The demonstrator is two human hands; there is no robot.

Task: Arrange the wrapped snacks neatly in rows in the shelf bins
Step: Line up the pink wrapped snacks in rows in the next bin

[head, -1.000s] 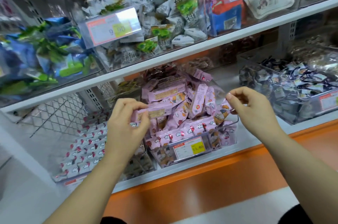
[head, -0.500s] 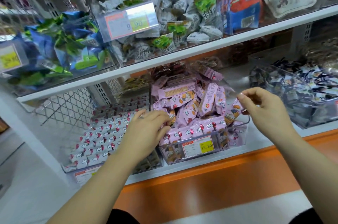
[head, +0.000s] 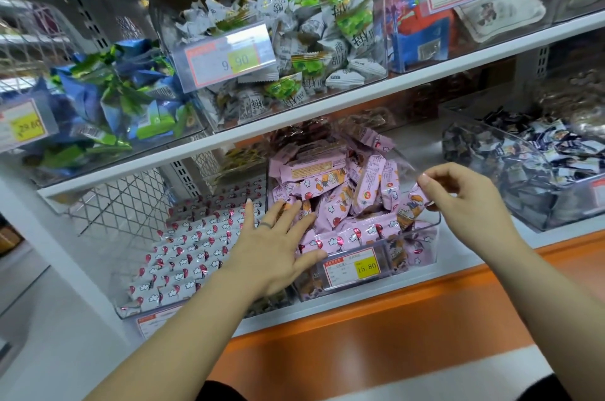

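Note:
A clear bin [head: 406, 258] on the lower shelf holds a loose heap of pink wrapped snacks [head: 330, 191], with a neat row of them along its front. My left hand [head: 275, 243] lies flat with spread fingers on the pink snacks at the bin's front left corner. My right hand [head: 468, 201] pinches the end of one pink snack [head: 411, 207] at the bin's right wall. To the left, a second clear bin [head: 131, 310] holds white wrapped snacks [head: 186, 250] laid in tidy rows.
A bin of dark-and-white packets [head: 540, 171] sits at the right on the same shelf. The upper shelf [head: 294, 116] carries bins of green-and-white [head: 311, 50] and blue-green [head: 114, 96] packets with price tags. An orange ledge [head: 393, 312] runs below. A wire mesh panel [head: 124, 201] stands at the left.
My left hand let go of the pink snack it held up, came down and now lies flat on the front row. My right hand keeps its pinch at the bin's right side.

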